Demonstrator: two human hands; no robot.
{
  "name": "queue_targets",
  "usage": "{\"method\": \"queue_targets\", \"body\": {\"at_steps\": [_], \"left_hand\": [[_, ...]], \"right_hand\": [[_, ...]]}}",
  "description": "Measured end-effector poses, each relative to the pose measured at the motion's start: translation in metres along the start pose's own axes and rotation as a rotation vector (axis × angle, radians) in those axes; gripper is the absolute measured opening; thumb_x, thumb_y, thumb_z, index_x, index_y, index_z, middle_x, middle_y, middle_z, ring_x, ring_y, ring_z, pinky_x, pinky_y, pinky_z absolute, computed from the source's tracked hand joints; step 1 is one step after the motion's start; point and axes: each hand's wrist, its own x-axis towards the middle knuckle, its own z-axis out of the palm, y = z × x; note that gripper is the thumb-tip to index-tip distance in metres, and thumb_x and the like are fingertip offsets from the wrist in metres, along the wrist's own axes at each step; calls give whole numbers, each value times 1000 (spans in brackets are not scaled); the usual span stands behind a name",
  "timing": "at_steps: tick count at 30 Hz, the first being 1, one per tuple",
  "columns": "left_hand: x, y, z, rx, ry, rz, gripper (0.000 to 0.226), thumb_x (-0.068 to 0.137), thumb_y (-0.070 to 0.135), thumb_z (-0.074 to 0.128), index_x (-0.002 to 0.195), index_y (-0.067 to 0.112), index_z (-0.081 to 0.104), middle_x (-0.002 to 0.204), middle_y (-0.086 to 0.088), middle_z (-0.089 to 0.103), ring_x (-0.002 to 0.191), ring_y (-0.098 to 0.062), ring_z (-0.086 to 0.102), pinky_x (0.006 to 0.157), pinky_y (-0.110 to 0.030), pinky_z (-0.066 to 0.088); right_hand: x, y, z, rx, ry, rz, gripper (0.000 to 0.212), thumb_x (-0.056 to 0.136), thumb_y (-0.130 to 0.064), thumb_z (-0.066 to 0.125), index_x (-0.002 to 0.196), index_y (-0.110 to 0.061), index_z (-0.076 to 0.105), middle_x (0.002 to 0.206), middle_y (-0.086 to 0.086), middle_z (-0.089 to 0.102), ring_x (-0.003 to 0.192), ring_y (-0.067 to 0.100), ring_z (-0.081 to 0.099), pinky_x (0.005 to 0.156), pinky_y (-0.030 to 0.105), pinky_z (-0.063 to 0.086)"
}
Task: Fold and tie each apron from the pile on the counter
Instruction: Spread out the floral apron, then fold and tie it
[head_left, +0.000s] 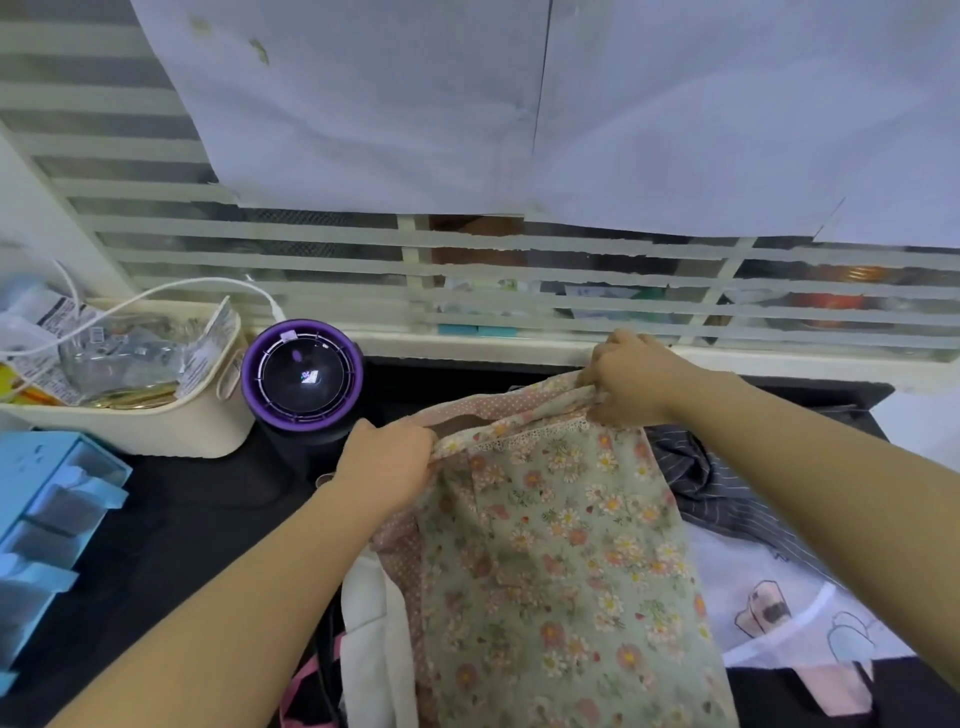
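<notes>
A: Where is the apron?
B: The sage-green floral cotton apron (561, 561) sits centre frame over the black tabletop (182, 519). Its top edge is stretched between both hands and the body drapes toward the camera.
A: Hand state?
B: The left hand (387, 462) has its fingers curled, pinching the top edge at the left corner. The right hand (636, 382) is fisted round the bunched fabric at the right corner, and sits higher and farther back.
A: Fabric detail?
B: Thin woven cloth, printed with small pink, orange and white flowers. A white lace trim (524, 439) runs below the top hem. A pink polka-dot band (483, 402) runs along the top, and the same dotted fabric shows down the left side.
A: What is around it?
B: A dark grey pinstriped cloth (691, 483) lies crumpled to the right. A white cloth with cartoon print (769, 597) lies in front of that one. A cream cloth (371, 623) pokes out under the left edge, with a pink strap (306, 680) beside it.
A: Other items?
B: A round black device with purple rim (304, 374) has a glossy dome top. Left of it is a cream plastic basket (156, 426) of clear packets. A light-blue plastic drawer unit (47, 499) stands far left.
A: Any readable text?
B: There are printed labels on the packets, but they are too blurred to read.
</notes>
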Motion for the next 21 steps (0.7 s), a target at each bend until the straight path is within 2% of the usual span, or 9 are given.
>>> {"method": "queue_targets", "body": {"at_steps": [3,7,8,10,12,13,15,17,21], "left_hand": [[-3,-17,-16,-342,-2,-67,27,83,47,66,100,29,54,94,10,63,89,-14,60,71,-33,41],[3,-40,-20,-609,-216,-54,36,74,58,69,98,33,58,99,11,61,91,-11,59,82,-33,49],[7,-41,-17,-603,-246,-40,34,76,60,66,97,34,60,109,8,58,97,-14,57,85,-33,48],[15,-41,-11,-601,-299,-41,44,77,65,59,109,35,63,137,2,37,121,-21,45,101,-37,40],[20,-40,-11,-592,-350,-39,65,71,73,55,122,32,63,154,5,18,138,-26,28,113,-44,28],[21,-39,-11,-609,-378,-34,69,68,77,55,121,34,63,154,7,21,138,-24,30,113,-44,28],[20,-39,-16,-677,-407,-38,77,53,88,57,109,37,66,139,11,48,121,-13,51,104,-35,41],[20,-39,-22,-729,-369,-70,79,41,89,61,95,31,67,106,10,67,95,-8,63,87,-29,51],[7,-34,-45,-795,-249,-62,45,62,61,76,86,23,68,86,7,71,82,-9,67,79,-30,54]], "right_hand": [[3,8,5,208,27,24,56,80,-60,50,119,-23,64,125,2,50,119,23,34,103,38,33],[8,14,3,506,-12,20,49,84,-50,64,108,-7,71,131,1,51,120,22,47,99,31,37],[10,15,3,561,-39,23,53,81,-52,66,104,-5,72,124,-2,58,108,20,56,94,32,43],[11,18,4,683,-51,49,53,78,-52,70,80,1,69,82,-19,64,72,7,59,73,29,47],[7,20,2,839,-22,96,49,79,-39,74,52,-5,52,41,-25,45,42,-1,44,53,20,35],[3,19,-2,908,0,90,47,80,-31,75,44,-13,50,35,-24,41,36,-1,41,49,16,31],[-4,18,-8,996,59,59,47,80,-24,76,38,-25,56,34,-20,42,33,2,37,47,18,29],[-12,15,-12,1039,107,63,27,76,-29,79,52,-25,67,37,-13,42,35,5,32,47,22,26],[-36,22,-14,1127,282,111,17,69,-41,80,67,-25,75,50,5,53,48,14,41,52,24,32]]}}
